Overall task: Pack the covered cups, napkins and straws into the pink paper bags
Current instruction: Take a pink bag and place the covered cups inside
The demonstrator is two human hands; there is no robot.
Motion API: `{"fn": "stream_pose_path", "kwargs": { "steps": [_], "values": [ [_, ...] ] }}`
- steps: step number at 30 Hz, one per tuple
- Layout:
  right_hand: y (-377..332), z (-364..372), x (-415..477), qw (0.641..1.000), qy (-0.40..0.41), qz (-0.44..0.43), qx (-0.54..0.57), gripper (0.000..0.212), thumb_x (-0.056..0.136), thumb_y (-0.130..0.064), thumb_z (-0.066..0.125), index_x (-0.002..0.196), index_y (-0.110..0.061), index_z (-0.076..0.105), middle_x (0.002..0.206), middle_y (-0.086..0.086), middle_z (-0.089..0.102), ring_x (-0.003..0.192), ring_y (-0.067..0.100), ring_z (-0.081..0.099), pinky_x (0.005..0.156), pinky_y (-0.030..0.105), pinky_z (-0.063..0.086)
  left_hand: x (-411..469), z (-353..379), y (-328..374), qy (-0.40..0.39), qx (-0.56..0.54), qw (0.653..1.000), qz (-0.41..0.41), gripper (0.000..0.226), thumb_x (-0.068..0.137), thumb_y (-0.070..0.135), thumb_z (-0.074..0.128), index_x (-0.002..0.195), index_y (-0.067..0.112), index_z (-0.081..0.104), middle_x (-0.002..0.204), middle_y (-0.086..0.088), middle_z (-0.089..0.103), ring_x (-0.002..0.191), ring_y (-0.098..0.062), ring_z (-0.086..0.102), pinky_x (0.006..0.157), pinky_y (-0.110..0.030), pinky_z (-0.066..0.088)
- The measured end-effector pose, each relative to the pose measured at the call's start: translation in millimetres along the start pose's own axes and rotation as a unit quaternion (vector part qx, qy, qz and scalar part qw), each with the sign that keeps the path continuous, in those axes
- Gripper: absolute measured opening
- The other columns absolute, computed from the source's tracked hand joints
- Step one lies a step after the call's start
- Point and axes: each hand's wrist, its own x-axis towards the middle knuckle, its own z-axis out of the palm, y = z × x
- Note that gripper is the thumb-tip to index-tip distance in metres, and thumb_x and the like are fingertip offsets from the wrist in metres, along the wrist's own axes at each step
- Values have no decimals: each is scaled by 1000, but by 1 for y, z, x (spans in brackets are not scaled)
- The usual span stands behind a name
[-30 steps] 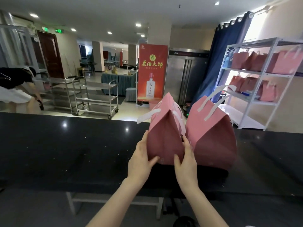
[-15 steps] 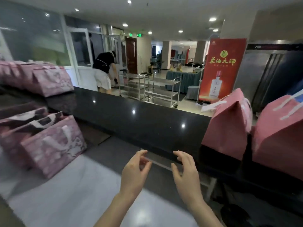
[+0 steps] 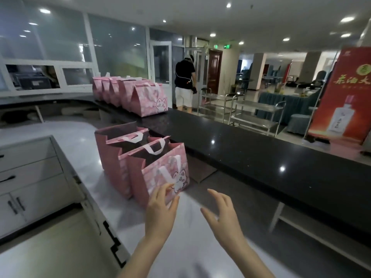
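the nearest pink bag (image 3: 166,171), its mouth open and a cat printed on its front, stands upright on the white counter (image 3: 80,143), touching a second open bag (image 3: 112,159) behind it. your left hand (image 3: 160,209) lays straight fingers against the lower front of the nearest bag and grips nothing. your right hand (image 3: 222,213) hovers just right of that bag, fingers spread and empty. a row of closed pink bags (image 3: 130,97) sits on the black counter (image 3: 261,157) beyond. white drawers (image 3: 30,169) stand to your left. farther off, a person (image 3: 183,85) stands by steel carts (image 3: 253,113), near a red banner (image 3: 345,97).
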Motion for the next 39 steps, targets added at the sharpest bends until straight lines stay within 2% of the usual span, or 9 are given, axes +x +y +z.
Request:
{"fn": "stream_pose_path", "kwargs": {
  "steps": [6,9,12,18,20,22,25,28,39],
  "values": [
    [-63,93,82,997,-71,6,40,70,79,-52,69,138,-51,31,147,-15,21,131,5,33,104,23,35,98,-52,-88,49,84,995,10,39,83,13,72,121,15,61,121,-4,51,114,-23,48,97,-36,43],
    [-85,125,116,997,-72,3,11,81,73,-56,73,141,-49,29,156,-13,6,144,15,15,113,41,34,140,-58,-117,5,120,992,31,41,87,23,69,126,22,60,134,-5,46,124,-26,39,106,-40,34],
    [-95,147,142,996,-65,-25,-47,85,69,-58,74,142,-43,31,159,-8,0,147,16,3,117,43,24,169,-55,-140,-64,130,988,58,39,90,30,64,129,29,60,147,-1,34,134,-24,26,112,-41,26],
    [-88,164,155,988,-26,-59,-140,44,73,-57,67,107,-31,54,156,-9,20,146,16,13,116,45,21,194,-42,-163,-99,107,988,53,39,91,46,57,127,32,62,153,1,29,138,-25,22,116,-46,25],
    [-82,161,152,985,1,-72,-156,37,75,-54,64,100,-27,56,145,-8,40,137,16,30,111,41,30,192,-39,-161,-111,95,989,32,44,88,52,57,128,33,60,151,4,29,138,-24,23,114,-49,28],
    [-75,153,145,984,15,-79,-156,30,76,-49,62,92,-25,55,118,-11,56,114,13,45,98,31,41,188,-35,-154,-126,79,989,5,50,83,54,60,130,37,56,150,9,25,139,-23,22,113,-51,31],
    [-65,139,129,986,13,-71,-148,19,78,-40,63,82,-28,48,89,-15,51,88,9,44,73,17,41,180,-29,-136,-144,99,985,2,59,78,52,62,134,41,49,149,13,23,141,-21,20,109,-55,33],
    [-52,124,110,988,13,-69,-140,19,77,-36,66,79,-28,48,84,-17,49,82,8,43,66,13,36,164,-25,-120,-151,104,983,30,67,77,47,66,139,34,46,151,10,22,143,-22,17,111,-50,29],
    [-19,3,-24,988,64,-60,-128,16,76,-33,63,89,-30,53,92,-22,42,88,3,42,74,8,36,31,10,-16,-185,34,981,48,84,69,52,59,145,25,38,147,8,26,137,-13,24,112,-28,22]
  ]
}}
